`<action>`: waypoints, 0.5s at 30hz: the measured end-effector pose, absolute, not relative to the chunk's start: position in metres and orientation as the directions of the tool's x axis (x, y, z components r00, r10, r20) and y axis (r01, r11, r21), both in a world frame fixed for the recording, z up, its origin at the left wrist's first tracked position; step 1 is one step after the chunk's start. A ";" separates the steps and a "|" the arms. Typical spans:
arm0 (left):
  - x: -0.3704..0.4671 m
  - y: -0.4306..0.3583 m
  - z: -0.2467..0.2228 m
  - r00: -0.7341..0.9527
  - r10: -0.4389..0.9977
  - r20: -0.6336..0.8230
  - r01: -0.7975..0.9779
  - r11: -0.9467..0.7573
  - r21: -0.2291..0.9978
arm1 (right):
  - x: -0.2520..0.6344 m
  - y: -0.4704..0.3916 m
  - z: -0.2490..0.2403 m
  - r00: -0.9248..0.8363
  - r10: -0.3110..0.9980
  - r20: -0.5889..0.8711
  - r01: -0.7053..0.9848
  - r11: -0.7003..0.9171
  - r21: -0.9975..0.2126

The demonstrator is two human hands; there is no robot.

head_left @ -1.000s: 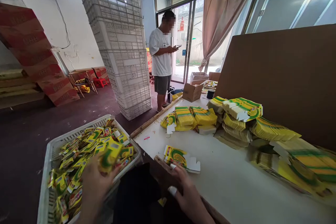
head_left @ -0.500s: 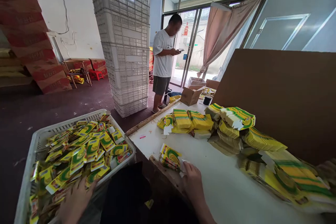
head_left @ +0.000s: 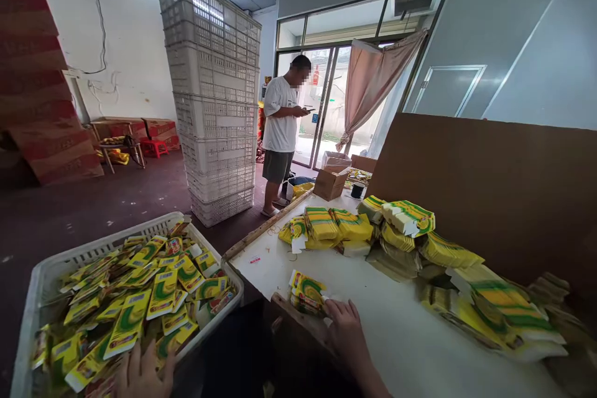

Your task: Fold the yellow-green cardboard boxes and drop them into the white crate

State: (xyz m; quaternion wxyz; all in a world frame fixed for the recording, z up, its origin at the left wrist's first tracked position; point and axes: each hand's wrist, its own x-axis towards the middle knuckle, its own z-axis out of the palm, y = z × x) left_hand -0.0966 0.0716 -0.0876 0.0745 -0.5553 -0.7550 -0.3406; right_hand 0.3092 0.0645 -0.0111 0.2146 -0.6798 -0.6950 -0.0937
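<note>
At the lower left, my left hand (head_left: pixel 144 373) lies with fingers spread on the yellow-green flattened cartons (head_left: pixel 130 317) heaped in a white plastic crate (head_left: pixel 44 270). Beside the table's near edge, my right hand (head_left: pixel 347 326) has its fingers curled at the right end of a small stack of printed yellow-green cartons (head_left: pixel 308 292). Its thumb is largely hidden. The stack rests on the white tabletop (head_left: pixel 387 323), close to the wooden edge strip (head_left: pixel 298 320).
Bundles of flat yellow cartons (head_left: pixel 321 224) and larger piles (head_left: pixel 499 298) cover the table's back and right, before a brown board (head_left: pixel 489 180). A tall stack of white crates (head_left: pixel 214 106) stands beyond. A person (head_left: pixel 282 130) stands near the door holding a phone.
The view has tilted up and shifted slightly right. My left hand has moved a little over the cartons. My right hand remains at the small stack, its fingers now more curled.
</note>
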 end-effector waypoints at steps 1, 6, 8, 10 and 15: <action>-0.096 0.072 -0.085 -0.358 0.789 0.499 0.900 0.150 0.409 | 0.309 0.064 -0.010 0.013 0.904 0.427 0.987 0.058 -0.153; -0.091 0.066 -0.064 -0.299 0.790 0.536 0.946 0.172 0.275 | 0.311 0.064 -0.012 -0.033 0.882 0.470 0.989 0.097 -0.111; -0.088 0.063 -0.056 -0.279 0.787 0.550 0.958 0.187 0.218 | 0.314 0.065 -0.015 -0.049 0.861 0.507 0.988 0.117 -0.103; -0.086 0.062 -0.052 -0.274 0.782 0.560 0.961 0.206 0.182 | 0.316 0.068 -0.020 -0.054 0.837 0.544 0.986 0.132 -0.104; -0.090 0.067 -0.059 -0.286 0.767 0.574 0.958 0.231 0.169 | 0.316 0.071 -0.028 -0.024 0.804 0.595 0.980 0.137 -0.145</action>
